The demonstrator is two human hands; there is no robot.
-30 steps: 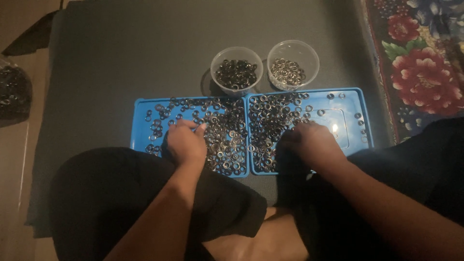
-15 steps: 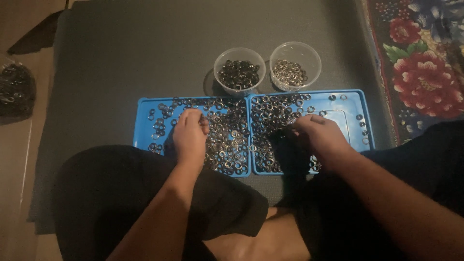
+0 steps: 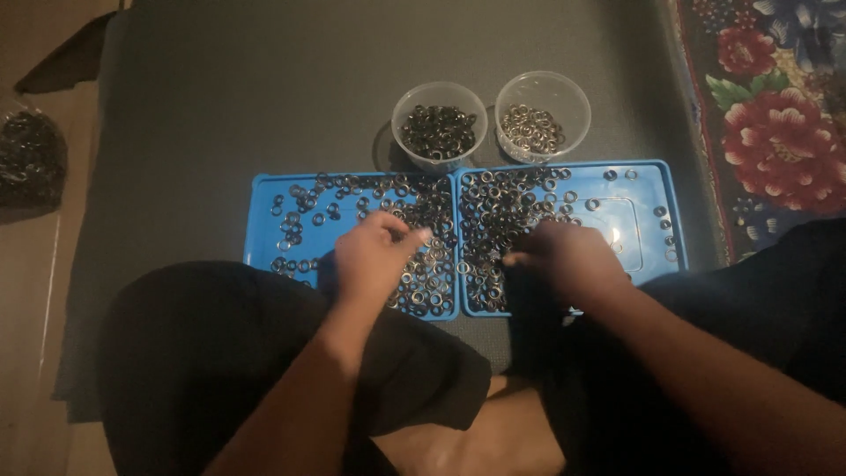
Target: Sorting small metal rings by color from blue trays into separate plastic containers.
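Small metal rings (image 3: 493,211) lie scattered across two blue trays, thickest where the left tray (image 3: 264,189) and the right tray (image 3: 656,176) meet edge to edge. The left hand (image 3: 370,260) rests palm down on the left tray's near part, fingers curled loosely with the fingertips pinched toward the rings at the seam; whether a ring sits between them cannot be told. The right hand (image 3: 568,260) lies low over the right tray's near left part, knuckles up, fingers bent down into the heap; its grip is hidden.

Both trays sit on a dark grey mat (image 3: 264,88) spread on the floor. Beyond the trays stand two round clear plastic cups: the one behind the seam (image 3: 439,128) holds dark rings, the one to its right (image 3: 542,115) holds paler, silvery rings. Right of the right tray lies a carpet with red flowers (image 3: 767,132). Far left of the left tray, off the mat, sits a clear bag of dark rings (image 3: 31,163).
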